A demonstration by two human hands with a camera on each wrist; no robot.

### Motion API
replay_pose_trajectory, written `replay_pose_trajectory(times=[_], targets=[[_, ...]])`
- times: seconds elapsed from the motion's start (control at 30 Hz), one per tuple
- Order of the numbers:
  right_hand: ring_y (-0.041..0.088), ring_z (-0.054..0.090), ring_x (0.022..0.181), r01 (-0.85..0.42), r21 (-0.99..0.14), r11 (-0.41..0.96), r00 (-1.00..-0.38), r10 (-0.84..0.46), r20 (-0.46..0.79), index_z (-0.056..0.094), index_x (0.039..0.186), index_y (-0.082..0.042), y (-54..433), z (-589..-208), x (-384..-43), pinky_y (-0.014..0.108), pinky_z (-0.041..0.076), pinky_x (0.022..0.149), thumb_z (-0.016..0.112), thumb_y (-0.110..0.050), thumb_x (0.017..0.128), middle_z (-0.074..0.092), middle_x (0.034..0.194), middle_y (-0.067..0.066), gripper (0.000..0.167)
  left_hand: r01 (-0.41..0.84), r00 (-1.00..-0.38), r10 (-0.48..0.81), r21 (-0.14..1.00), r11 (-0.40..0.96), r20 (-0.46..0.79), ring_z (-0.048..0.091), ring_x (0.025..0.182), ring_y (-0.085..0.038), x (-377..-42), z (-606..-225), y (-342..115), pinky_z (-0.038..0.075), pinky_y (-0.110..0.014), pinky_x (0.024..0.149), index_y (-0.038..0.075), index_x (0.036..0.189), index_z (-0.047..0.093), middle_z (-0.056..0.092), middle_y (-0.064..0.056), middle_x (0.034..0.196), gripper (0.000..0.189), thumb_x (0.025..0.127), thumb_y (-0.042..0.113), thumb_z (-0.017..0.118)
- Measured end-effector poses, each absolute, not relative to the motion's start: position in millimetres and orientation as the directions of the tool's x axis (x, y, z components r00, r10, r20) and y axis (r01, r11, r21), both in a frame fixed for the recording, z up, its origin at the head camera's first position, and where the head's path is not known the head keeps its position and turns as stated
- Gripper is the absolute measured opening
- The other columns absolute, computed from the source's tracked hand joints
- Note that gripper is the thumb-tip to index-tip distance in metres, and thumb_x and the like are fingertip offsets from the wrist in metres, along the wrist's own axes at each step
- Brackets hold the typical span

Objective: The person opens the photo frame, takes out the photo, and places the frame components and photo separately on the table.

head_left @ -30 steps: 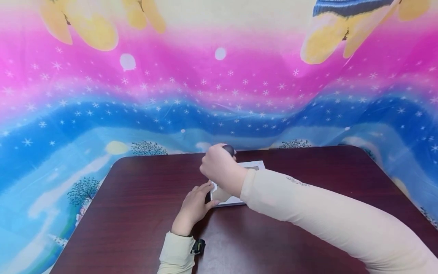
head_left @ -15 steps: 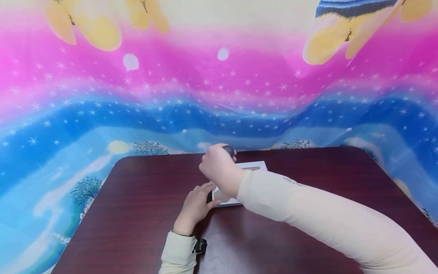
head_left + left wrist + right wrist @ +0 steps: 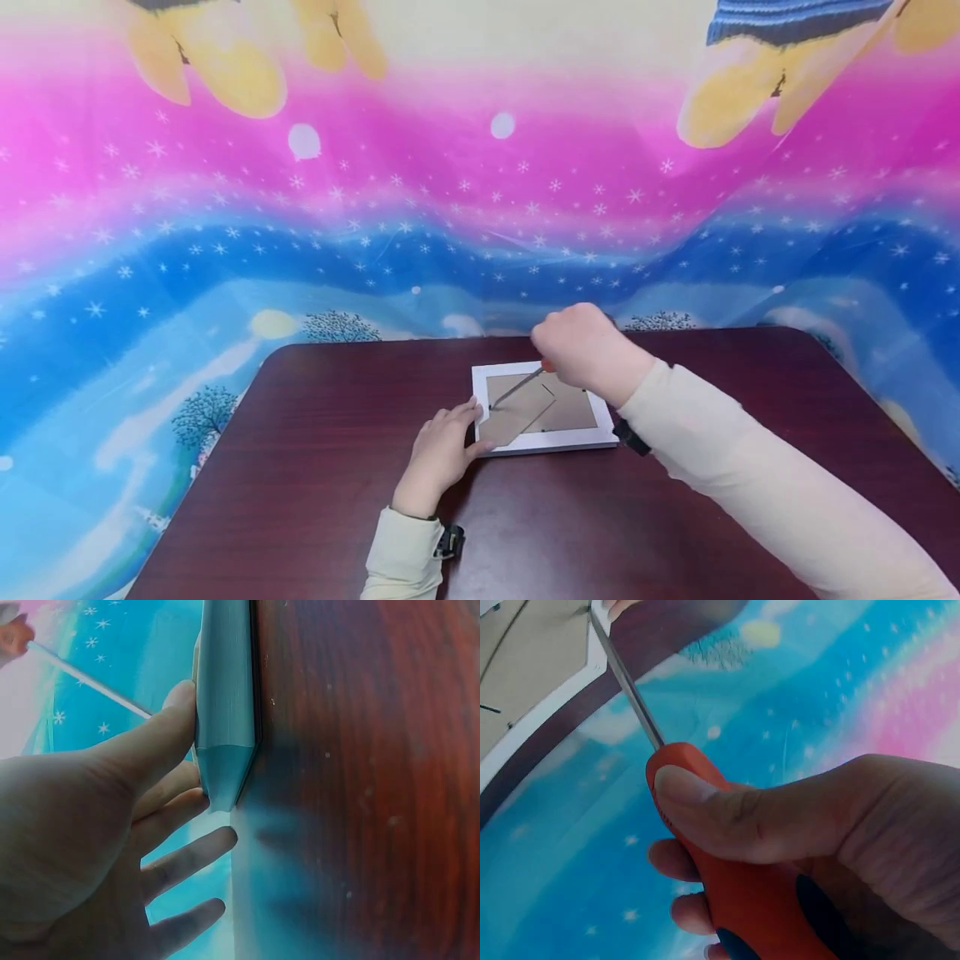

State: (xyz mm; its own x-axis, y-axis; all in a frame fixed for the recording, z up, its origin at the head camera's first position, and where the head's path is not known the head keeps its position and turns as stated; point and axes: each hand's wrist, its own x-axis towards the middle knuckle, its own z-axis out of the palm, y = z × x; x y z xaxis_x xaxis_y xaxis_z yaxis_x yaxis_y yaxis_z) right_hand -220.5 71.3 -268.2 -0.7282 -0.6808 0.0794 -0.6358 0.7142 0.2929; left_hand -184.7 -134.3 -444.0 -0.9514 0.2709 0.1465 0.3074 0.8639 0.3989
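A white picture frame (image 3: pixel 577 438) lies back up on the table, its brown backing board and easel leg (image 3: pixel 517 429) showing. Against its left end rests my left hand (image 3: pixel 442 450), thumb at the near corner and straight fingers along the side; ring and little fingers stand away from it in the left wrist view. My right hand (image 3: pixel 588 346) grips a screwdriver (image 3: pixel 742 877) by its orange and black handle, thumb pressed along the front. The metal shaft (image 3: pixel 517 387) slants down to the left, its tip at a small dark tab by the board's left edge.
The dark red wooden table (image 3: pixel 337 417) has rounded far corners. Behind it hangs a printed cloth (image 3: pixel 450 208) in pink and blue. Small dark tabs (image 3: pixel 543 431) sit along the backing's other edges. A black wrist device (image 3: pixel 450 542) is on the left wrist.
My right hand with the screwdriver has moved right, from over the frame's left end, uncovering the backing and tilting the shaft. My left hand keeps its place on the frame. The view has shifted slightly.
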Motion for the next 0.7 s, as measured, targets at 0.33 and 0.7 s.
replay_pose_trajectory(times=[0.33,0.7], targets=[[0.012,0.055,0.058,-0.634,0.008,0.773,-0.771,-0.632,0.081,0.071,0.082,-0.019,131.7,-303.4,-225.4,0.038,0.05,0.056,0.083,-0.009,0.077,0.061,0.067,-0.009,0.016,0.297,-0.955,0.268,0.416,0.86,0.128,0.052,0.124,-0.033,-186.8,-445.3,-134.7,0.043,-0.052,0.099,0.006,0.136,0.06,0.051,-0.008,0.147,0.055,0.09,0.033,0.073],[0.01,0.054,0.063,-0.549,-0.155,0.822,-0.829,-0.511,0.226,0.074,0.095,-0.021,184.5,-365.5,-225.4,0.038,0.047,0.057,0.082,-0.008,0.076,0.066,0.079,-0.009,0.024,0.265,-0.964,0.249,0.424,0.866,0.093,0.05,0.128,-0.035,-185.1,-445.7,-130.7,0.044,-0.053,0.099,0.006,0.139,0.057,0.048,-0.009,0.148,0.056,0.092,0.033,0.07]])
